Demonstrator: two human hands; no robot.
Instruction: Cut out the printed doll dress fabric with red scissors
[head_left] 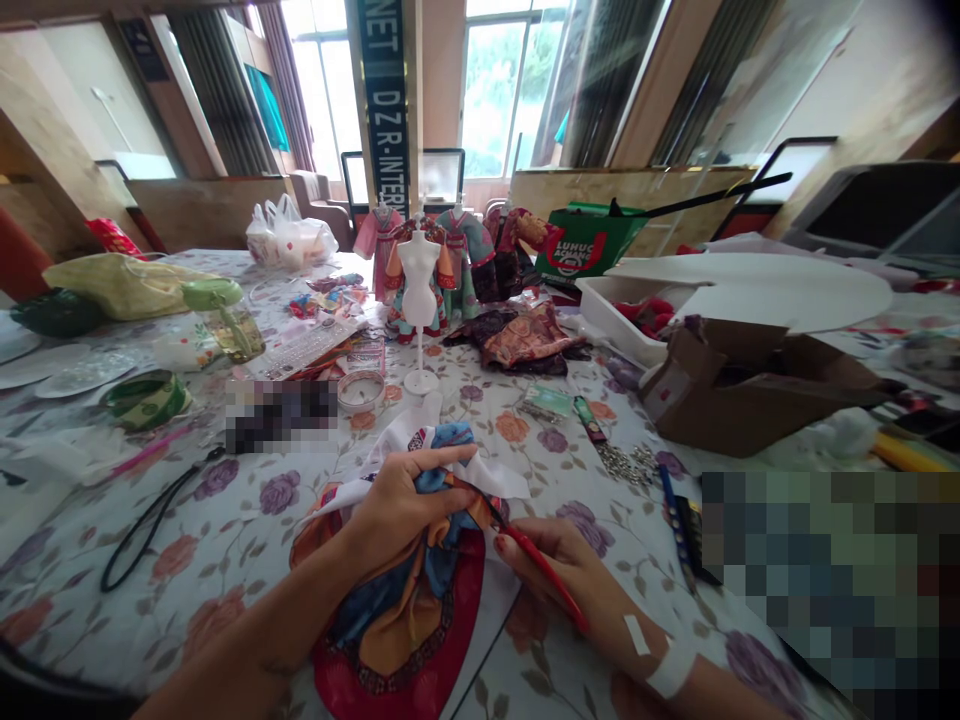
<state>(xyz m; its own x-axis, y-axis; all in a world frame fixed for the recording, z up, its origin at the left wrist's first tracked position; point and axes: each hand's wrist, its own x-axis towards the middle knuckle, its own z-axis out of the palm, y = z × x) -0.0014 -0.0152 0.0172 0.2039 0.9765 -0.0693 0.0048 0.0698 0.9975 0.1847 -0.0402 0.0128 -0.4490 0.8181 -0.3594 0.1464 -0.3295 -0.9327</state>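
Note:
My left hand [405, 490] is closed on a small doll garment [420, 620] of blue, orange and red cloth with a white part. Its index finger stretches across the upper edge, and the thumb presses the cloth below. In my right hand [562, 570] is a slim red-handled tool [541, 570] with a narrow dark tip. That tip meets the cloth close to my left thumb; whether it has two blades I cannot tell. The lower part of the garment lies spread on the flowered tablecloth [247, 520]. Behind it stands a small white dress form [418, 280].
Several small dressed forms [457, 250] stand at the back. Folded brown cloth [525, 340] lies before them. To the right are a cardboard box [735, 400], a white tray [600, 310] and metal bits [634, 462]. A green-lidded jar [225, 320] and green tape [146, 400] are left.

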